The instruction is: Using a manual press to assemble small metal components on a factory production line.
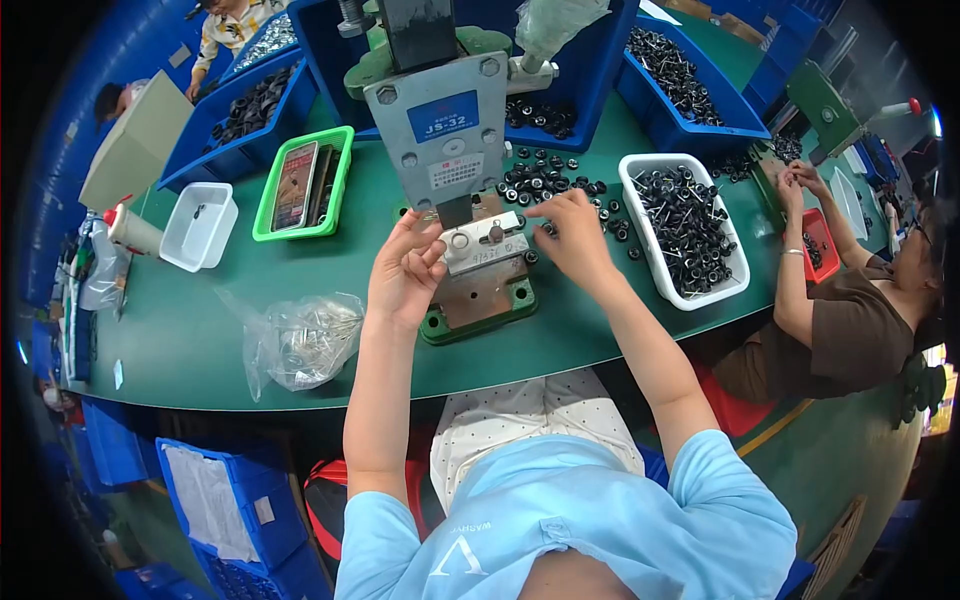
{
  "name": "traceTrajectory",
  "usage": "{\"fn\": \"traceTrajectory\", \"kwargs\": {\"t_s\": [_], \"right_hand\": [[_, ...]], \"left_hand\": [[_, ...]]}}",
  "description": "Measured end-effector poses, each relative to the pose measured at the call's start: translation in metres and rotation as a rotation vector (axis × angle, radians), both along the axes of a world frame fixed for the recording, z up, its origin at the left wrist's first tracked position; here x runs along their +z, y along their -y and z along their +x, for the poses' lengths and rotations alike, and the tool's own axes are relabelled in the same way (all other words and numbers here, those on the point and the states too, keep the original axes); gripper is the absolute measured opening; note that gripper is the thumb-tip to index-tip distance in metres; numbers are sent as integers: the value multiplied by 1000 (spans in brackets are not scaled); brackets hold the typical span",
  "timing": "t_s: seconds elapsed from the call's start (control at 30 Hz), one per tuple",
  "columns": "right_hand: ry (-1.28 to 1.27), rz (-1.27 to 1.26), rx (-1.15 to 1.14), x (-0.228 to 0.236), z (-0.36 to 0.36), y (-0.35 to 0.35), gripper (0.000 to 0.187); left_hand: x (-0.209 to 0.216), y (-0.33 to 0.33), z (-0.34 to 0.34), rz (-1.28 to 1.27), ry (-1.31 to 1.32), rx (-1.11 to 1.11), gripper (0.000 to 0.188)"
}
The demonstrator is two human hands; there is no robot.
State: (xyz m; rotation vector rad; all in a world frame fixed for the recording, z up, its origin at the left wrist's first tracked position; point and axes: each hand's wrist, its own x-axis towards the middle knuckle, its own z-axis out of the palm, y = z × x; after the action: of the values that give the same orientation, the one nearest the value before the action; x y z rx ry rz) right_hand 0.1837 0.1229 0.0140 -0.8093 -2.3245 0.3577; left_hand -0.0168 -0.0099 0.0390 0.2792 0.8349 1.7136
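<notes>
The left hand, loosely curled, is at the left end of the pale metal block on the press; the right hand, fingers bent, is near its right end. Whether either pinches a small part cannot be told. The black round parts lie loose behind the right hand, probably for short reaches; the white tray of stemmed pieces stands farther right. The press head hides the block's back, and the clear bag's contents blur.
</notes>
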Motion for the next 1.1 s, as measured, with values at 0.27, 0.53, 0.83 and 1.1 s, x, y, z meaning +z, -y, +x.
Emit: {"fn": "traceTrajectory", "kwargs": {"t_s": [0.27, 0.53, 0.83, 1.1], "right_hand": [[170, 3, 11, -28, -22, -30, 19], [-73, -105, 36, 2, -7, -13, 14], [-283, -93, 155, 14, -34, 26, 22], [-151, 319, 236, 0, -43, 42, 25]], "left_hand": [[-14, 12, 1, -81, -293, 119, 39], [-6, 5, 14, 37, -66, 44, 42], [-17, 10, 10, 21, -190, 145, 32], [-33, 7, 22, -24, -831, 252, 15]]}}
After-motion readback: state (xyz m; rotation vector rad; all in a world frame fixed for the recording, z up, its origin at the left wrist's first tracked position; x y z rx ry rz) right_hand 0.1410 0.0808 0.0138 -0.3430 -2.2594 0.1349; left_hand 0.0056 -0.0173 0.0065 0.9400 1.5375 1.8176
